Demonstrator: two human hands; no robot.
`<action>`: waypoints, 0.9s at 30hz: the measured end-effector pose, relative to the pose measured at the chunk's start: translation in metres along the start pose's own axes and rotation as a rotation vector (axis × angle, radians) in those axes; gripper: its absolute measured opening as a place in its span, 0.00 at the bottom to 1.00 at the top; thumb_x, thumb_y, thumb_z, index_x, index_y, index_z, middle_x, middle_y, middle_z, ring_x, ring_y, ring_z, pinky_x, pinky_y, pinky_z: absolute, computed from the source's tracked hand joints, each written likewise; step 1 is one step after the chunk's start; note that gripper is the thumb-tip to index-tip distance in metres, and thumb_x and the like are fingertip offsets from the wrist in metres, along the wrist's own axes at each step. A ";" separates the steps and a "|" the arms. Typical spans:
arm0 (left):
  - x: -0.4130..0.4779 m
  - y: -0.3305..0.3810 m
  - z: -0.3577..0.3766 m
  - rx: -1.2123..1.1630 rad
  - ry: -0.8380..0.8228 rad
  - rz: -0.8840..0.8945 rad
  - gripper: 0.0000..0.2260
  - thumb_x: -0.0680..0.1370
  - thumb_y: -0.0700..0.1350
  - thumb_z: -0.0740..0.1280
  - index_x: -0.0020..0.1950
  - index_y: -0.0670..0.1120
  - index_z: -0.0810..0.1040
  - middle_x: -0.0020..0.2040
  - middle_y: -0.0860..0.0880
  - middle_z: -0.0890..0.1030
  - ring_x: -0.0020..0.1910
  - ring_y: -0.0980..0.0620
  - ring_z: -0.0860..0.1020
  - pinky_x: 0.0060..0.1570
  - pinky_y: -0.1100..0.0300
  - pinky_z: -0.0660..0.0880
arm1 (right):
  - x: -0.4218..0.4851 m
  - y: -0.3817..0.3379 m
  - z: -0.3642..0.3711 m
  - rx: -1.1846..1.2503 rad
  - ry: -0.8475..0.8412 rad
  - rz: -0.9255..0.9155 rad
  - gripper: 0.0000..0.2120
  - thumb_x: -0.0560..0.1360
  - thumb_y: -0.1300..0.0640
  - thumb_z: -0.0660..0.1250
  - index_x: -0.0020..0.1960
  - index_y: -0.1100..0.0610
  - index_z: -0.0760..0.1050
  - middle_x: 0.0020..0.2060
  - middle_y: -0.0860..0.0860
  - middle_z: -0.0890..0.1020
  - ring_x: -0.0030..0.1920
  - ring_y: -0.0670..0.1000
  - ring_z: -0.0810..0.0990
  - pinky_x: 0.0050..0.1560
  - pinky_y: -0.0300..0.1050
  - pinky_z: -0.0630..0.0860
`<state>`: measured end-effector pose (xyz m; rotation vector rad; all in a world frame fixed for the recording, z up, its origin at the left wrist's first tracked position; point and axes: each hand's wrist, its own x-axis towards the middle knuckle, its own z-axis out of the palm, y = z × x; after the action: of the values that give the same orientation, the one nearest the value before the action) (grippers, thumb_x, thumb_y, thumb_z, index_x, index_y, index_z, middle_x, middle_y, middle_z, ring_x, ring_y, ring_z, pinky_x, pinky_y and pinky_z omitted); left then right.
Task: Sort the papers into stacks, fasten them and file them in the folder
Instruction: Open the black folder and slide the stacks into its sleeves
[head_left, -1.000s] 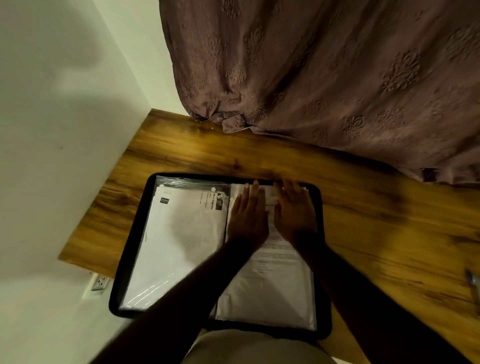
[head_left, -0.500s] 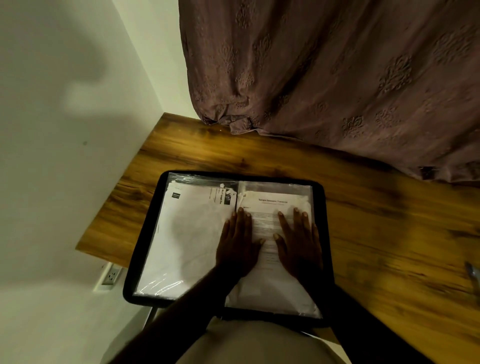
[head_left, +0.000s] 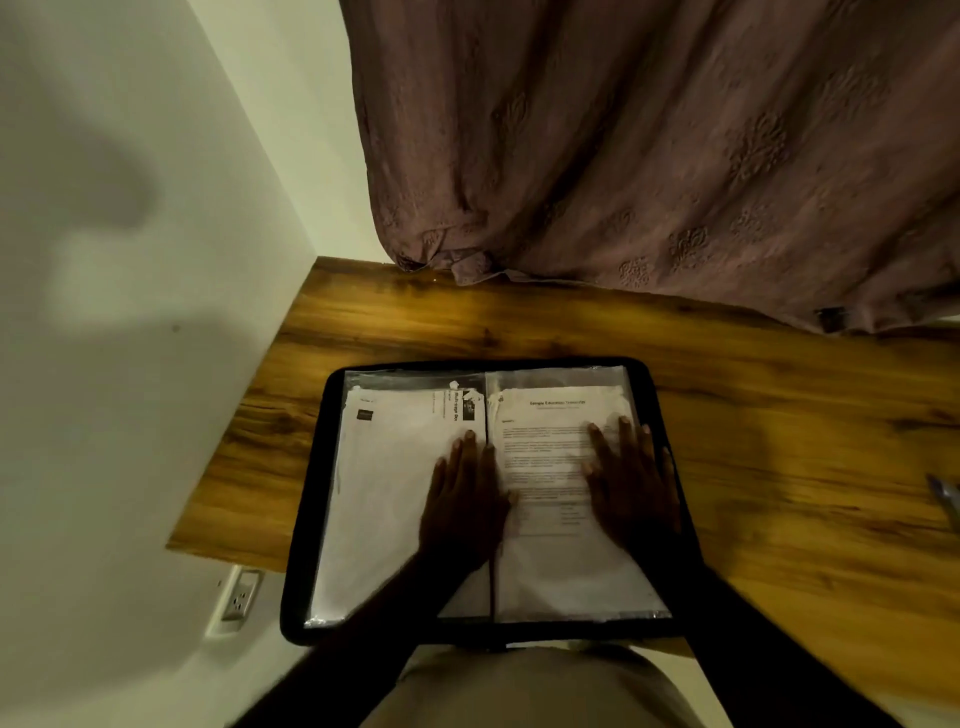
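Moved: right hand (head_left: 631, 488) to folder (head_left: 310, 519) right edge, left hand (head_left: 462, 509) by spine; both flat, fingers spread, on papers (head_left: 384, 493).

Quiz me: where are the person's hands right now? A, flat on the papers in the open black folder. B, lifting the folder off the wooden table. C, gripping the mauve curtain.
A: the left hand and right hand lie flat, fingers straight, on the white sleeved papers inside the open black-rimmed folder.
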<state>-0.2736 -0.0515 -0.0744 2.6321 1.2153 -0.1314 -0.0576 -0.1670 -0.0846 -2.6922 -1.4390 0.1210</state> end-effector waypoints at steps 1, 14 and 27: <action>-0.003 -0.008 -0.001 -0.004 0.026 -0.018 0.34 0.82 0.64 0.45 0.82 0.45 0.50 0.82 0.40 0.48 0.81 0.41 0.47 0.79 0.43 0.49 | -0.005 -0.001 0.001 0.008 0.009 0.025 0.30 0.81 0.36 0.43 0.81 0.43 0.51 0.81 0.55 0.52 0.80 0.62 0.50 0.78 0.64 0.50; -0.094 -0.085 0.007 -0.084 0.221 -0.502 0.37 0.78 0.68 0.51 0.79 0.44 0.65 0.78 0.34 0.62 0.76 0.33 0.63 0.72 0.35 0.59 | -0.055 -0.016 -0.004 0.019 -0.016 -0.029 0.32 0.80 0.37 0.42 0.81 0.46 0.54 0.81 0.58 0.54 0.80 0.63 0.52 0.78 0.65 0.51; -0.127 -0.086 -0.028 -0.448 0.078 -0.927 0.45 0.73 0.66 0.71 0.80 0.48 0.55 0.75 0.34 0.61 0.71 0.27 0.63 0.66 0.31 0.66 | -0.105 0.022 -0.003 0.054 -0.149 0.056 0.32 0.81 0.37 0.49 0.81 0.40 0.42 0.81 0.57 0.42 0.80 0.63 0.42 0.78 0.66 0.46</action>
<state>-0.4219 -0.0838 -0.0399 1.5566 2.0976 0.0830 -0.0970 -0.2671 -0.0814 -2.7312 -1.3762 0.3668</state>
